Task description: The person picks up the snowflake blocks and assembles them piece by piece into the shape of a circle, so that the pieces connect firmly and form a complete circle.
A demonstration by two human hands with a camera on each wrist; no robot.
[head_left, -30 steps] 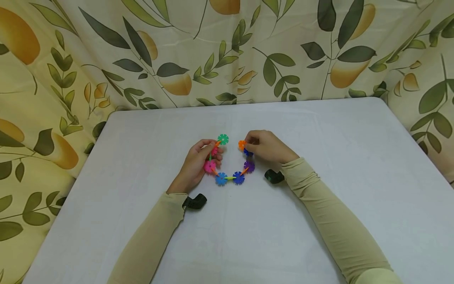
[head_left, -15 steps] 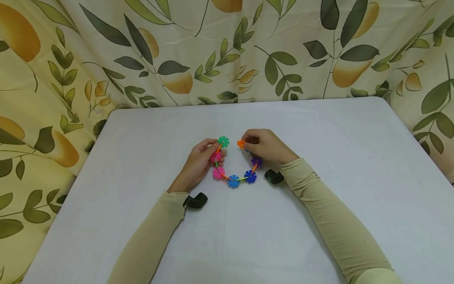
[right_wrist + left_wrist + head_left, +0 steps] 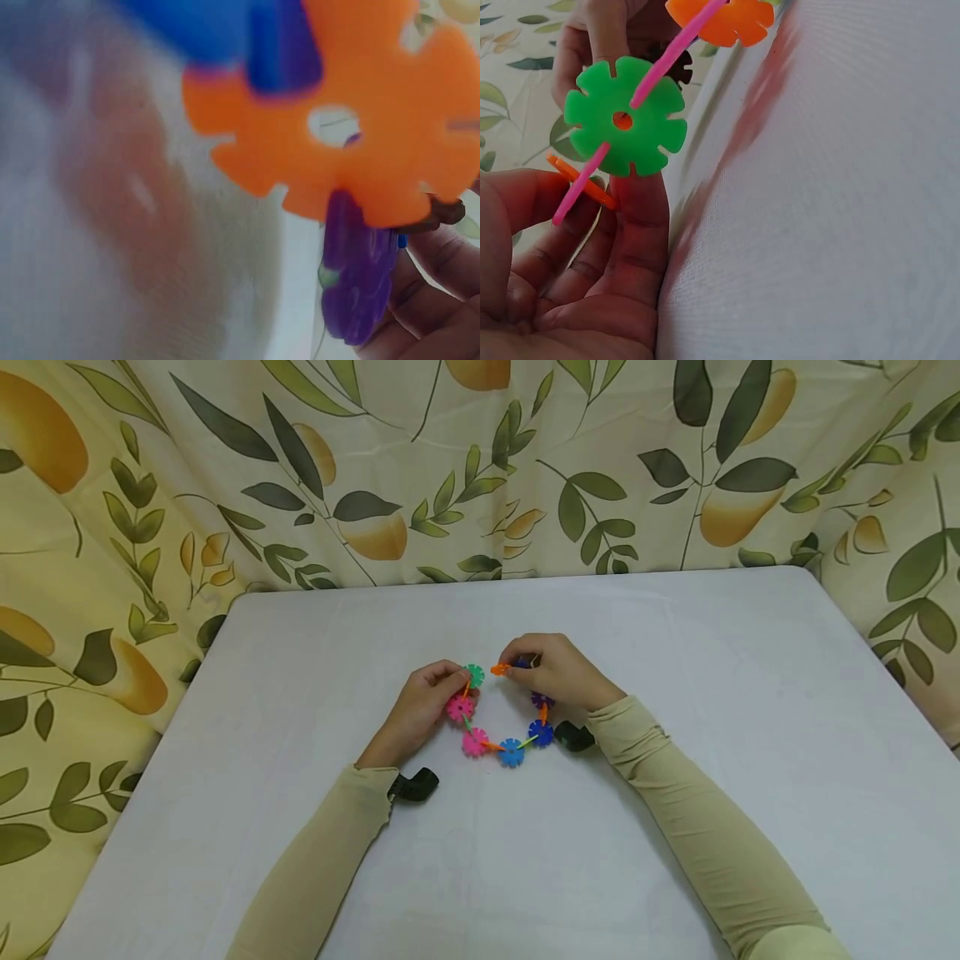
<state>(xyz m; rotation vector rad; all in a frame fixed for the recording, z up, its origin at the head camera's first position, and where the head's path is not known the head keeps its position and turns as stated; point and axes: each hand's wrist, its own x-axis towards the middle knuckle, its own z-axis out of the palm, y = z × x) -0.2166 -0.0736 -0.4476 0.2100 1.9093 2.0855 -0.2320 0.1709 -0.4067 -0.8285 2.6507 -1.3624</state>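
Note:
A chain of slotted plastic flower discs hangs in a curve between both hands in the head view. My left hand (image 3: 420, 706) pinches its left end, close to the green disc (image 3: 474, 676) and a pink disc (image 3: 460, 708). With thumb and fingers, my right hand (image 3: 558, 672) pinches the other end, where an orange disc (image 3: 500, 669) juts out just right of the green one. The light blue disc (image 3: 512, 752) is at the bottom of the curve. In the right wrist view a purple disc (image 3: 358, 277) is slotted into a blurred orange disc (image 3: 262, 150).
A white cloth covers the table (image 3: 660, 843). Behind it hangs a curtain (image 3: 450, 468) printed with leaves and fruit. Black wrist cameras (image 3: 416, 785) stick out from both sleeves, the right one close beside the chain.
The orange end has moved left in my right hand, narrowing the gap to the green disc. The curve's lower part has swung right and nearer to me. My left hand has lowered slightly.

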